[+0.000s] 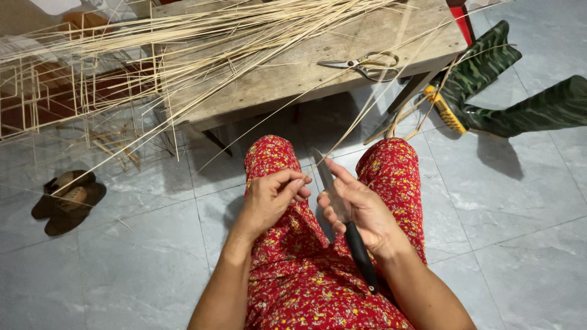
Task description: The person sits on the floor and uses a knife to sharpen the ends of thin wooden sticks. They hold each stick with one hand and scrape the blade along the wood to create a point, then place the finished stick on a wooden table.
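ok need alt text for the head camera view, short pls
Seen from above, a seated person's right hand holds a black-handled knife against a thin bamboo strip pinched by the left hand. Ahead, a wooden bench carries more strips and scissors.

A rough wooden worktop stands on a grey tiled floor. A loose heap of pale thin strips lies across its left part and reaches out past its edge. A pair of scissors with pale handles lies on the worktop near its right end. Left of the worktop stands an open frame built of thin sticks. A pair of brown sandals sits on the floor at the left. Two dark green rubber boots lie tipped over at the right.
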